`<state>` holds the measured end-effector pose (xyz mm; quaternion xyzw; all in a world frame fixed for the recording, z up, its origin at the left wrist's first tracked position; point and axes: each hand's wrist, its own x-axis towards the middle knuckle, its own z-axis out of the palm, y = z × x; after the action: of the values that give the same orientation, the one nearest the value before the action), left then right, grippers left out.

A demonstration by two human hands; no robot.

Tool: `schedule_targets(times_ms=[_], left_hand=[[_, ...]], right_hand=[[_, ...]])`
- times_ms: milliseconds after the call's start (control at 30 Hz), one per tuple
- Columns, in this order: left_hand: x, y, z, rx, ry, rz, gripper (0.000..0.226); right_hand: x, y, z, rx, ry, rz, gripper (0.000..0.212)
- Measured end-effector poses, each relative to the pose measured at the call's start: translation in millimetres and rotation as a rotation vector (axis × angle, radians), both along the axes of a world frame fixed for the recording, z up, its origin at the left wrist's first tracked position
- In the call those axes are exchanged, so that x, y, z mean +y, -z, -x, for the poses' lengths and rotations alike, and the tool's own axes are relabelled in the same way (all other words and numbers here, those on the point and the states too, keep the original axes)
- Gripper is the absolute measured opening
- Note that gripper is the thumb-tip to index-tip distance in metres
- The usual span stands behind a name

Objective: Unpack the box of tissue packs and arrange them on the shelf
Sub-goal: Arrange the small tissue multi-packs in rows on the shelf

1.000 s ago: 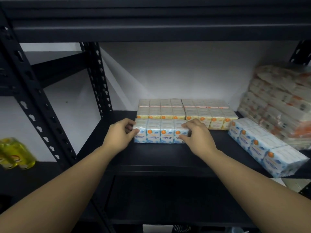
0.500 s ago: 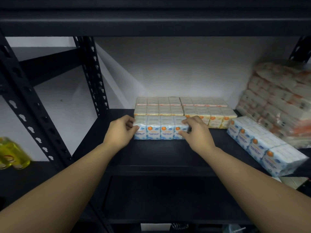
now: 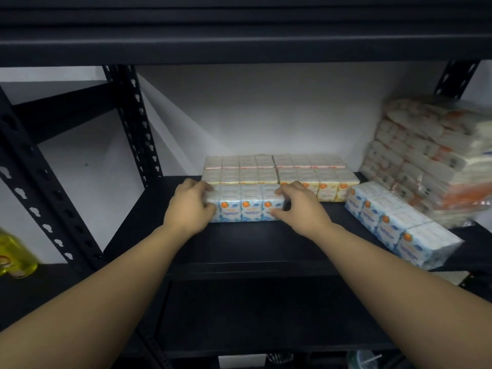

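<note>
At centre frame, on the black metal shelf (image 3: 266, 243), both hands are still gripping the blue-and-white wrapped tissue pack (image 3: 246, 206): left hand (image 3: 190, 206) and right hand (image 3: 299, 209) have barely shifted, pack pressed against yellow packs (image 3: 279, 175) behind.

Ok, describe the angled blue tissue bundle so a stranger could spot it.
On the black shelf, look right, below the tall wrapped stack. The blue bundle lies there skewed, near the front edge; the other blue bundle, held by both hands, sits square to the yellow packs.
</note>
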<state>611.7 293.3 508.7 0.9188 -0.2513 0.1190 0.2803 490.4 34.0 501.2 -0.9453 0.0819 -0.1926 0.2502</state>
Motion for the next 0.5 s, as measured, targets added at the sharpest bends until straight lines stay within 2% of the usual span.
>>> schedule_targets(times_ms=[133,200,300,400,500], left_hand=[[-36,3,15,-0.084,0.098,-0.08,0.048],[-57,4,19,-0.082,0.158,-0.135,0.056],[-81,5,20,-0.057,0.201,-0.334,0.068],[-87,9,20,-0.061,0.172,-0.447,0.069],[-88,10,20,-0.081,0.157,-0.425,0.066]], right_hand=[[-23,-12,28,0.027,0.033,0.061,0.06],[-47,-20,43,0.028,0.133,0.144,0.056],[-89,-28,67,0.057,0.309,0.252,0.051],[-126,-31,93,0.244,0.501,0.231,0.056],[-146,-27,113,0.277,0.459,0.169,0.063]])
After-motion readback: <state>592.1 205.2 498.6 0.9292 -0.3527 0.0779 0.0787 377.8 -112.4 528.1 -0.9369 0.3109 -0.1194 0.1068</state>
